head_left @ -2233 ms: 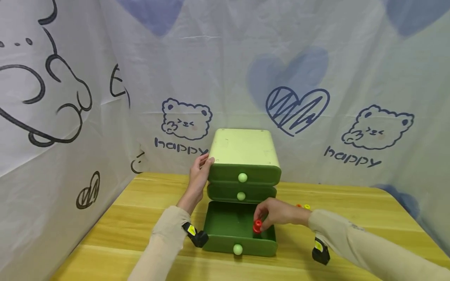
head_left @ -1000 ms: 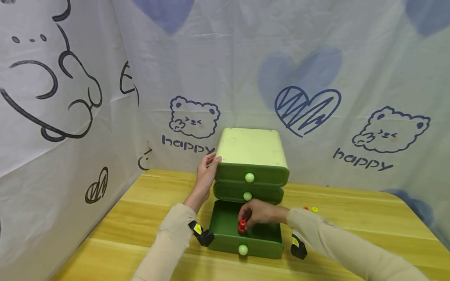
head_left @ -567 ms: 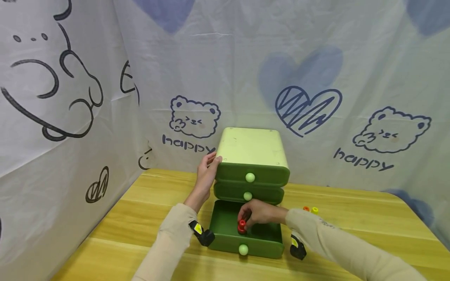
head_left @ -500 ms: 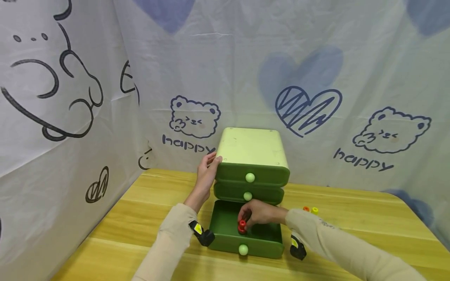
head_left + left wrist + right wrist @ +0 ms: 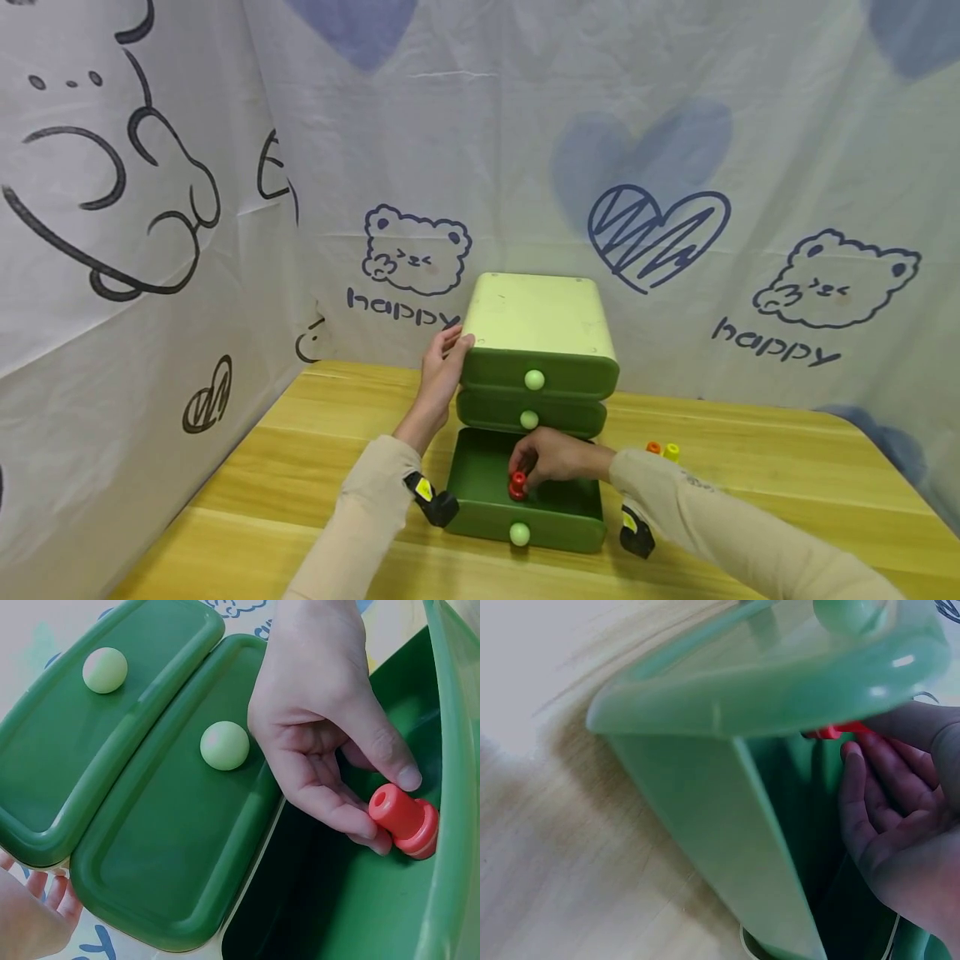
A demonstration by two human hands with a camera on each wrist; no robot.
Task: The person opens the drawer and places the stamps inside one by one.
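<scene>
A small green three-drawer cabinet (image 5: 536, 312) with a cream top stands on the table, its bottom drawer (image 5: 480, 467) pulled out. My left hand (image 5: 435, 375) rests on the cabinet's left side, thumb at the top front corner; in the left wrist view only its fingers (image 5: 56, 896) show at lower left. Inside the drawer, my right hand (image 5: 551, 458) pinches a red stepped plastic peg (image 5: 409, 821) with a hole in its narrow end. The peg sits low, close to the drawer's front wall (image 5: 720, 697), and is mostly hidden in the right wrist view.
An orange piece (image 5: 653, 447) and a yellow piece (image 5: 671, 452) stand on the wooden table (image 5: 787, 483) right of the cabinet, beyond the right sleeve. The middle drawer (image 5: 176, 802) and top drawer (image 5: 97, 727) are closed. A printed cloth (image 5: 510, 167) hangs behind.
Since the oldest frame, my right hand has moved left within the drawer with the red peg. Over the last second both hands stay nearly still; the view has shifted slightly.
</scene>
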